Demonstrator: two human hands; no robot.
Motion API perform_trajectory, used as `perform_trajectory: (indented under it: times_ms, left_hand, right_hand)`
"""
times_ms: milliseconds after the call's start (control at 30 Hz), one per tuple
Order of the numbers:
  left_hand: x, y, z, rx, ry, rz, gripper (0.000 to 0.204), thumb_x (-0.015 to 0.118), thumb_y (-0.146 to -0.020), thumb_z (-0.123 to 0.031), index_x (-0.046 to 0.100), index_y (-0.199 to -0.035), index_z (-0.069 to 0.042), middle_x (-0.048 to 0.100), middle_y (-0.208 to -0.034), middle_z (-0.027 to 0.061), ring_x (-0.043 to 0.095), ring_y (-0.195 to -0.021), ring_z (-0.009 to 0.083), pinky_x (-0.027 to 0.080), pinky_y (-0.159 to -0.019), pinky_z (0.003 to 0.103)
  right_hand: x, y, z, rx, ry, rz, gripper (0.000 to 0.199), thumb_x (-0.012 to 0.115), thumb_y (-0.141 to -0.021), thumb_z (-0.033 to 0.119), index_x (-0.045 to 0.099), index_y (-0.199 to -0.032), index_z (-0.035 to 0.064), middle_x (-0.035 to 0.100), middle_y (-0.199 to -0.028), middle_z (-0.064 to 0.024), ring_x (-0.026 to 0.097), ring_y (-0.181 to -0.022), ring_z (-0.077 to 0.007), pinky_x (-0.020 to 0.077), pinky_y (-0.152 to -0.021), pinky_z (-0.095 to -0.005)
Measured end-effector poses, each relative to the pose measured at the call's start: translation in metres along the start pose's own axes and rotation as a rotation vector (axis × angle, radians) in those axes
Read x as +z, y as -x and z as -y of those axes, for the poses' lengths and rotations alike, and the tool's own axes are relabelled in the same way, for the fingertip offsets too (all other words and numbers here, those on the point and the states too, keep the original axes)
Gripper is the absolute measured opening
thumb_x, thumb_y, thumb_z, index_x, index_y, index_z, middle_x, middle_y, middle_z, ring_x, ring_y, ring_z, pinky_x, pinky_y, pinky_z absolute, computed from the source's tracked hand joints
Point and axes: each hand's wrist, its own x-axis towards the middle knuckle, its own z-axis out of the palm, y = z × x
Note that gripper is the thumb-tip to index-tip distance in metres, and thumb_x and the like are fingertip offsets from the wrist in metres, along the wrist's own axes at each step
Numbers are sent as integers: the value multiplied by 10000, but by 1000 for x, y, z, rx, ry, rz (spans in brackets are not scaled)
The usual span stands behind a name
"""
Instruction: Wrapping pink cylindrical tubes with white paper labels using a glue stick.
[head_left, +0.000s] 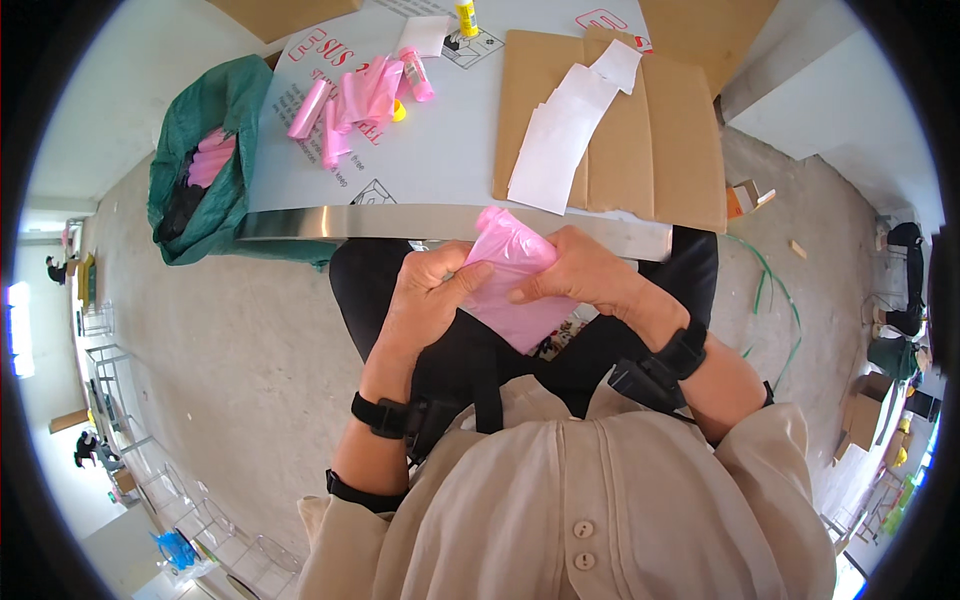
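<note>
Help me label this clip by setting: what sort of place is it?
Probably a workshop or small packing area: a metal-edged worktable bears pink plastic rolls and flat cardboard, and the floor looks like bare concrete.

This looks like a workshop. A metal-edged table [340, 222] stands just beyond the left hand [420, 300]; bare grey floor [240, 370] spreads around the grip, with cardboard boxes [862, 414] well to its right.

Your pink plastic film [508, 246] looks thin and glossy, the metal edge [420, 219] of your tabletop [455, 140] smooth and shiny, the cardboard [665, 135] matt, the green sack [222, 105] like crinkled woven plastic.
</note>
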Motion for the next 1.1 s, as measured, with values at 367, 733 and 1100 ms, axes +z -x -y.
perform_trajectory:
  times_ms: [367, 733, 1100]
  left_hand:
    - [1, 0, 23, 55, 83, -29, 189, 627, -830, -75, 569, -690, 38, 423, -581, -62, 339, -569, 26, 299, -503, 213]
    - [21, -20, -61, 491, -1134, 78, 437, 586, -634, -2, 512, -1065, 19, 533, -1079, 171, 525, -980, 305, 396, -820, 384]
    - [54, -25, -7, -22, -1097, 340, 113, 610, -668, -154, 574, -706, -55, 594, -632, 134, 599, -633, 299, 450, -568, 402]
  right_hand:
    - [11, 4, -19, 35, -229, -27, 397, 776, -675, 245, 653, -922, -39, 641, -822, -79, 580, -717, -137, 477, -653, -287]
    - [6, 2, -23, -104, 968, -258, 168, 599, -707, 176, 639, -710, 12, 629, -720, -187, 623, -721, -359, 510, -663, -426]
    - [13, 14, -32, -344, 1281, -399, 125, 596, -671, 152, 594, -704, 31, 613, -655, -152, 612, -635, -319, 476, -595, -435]
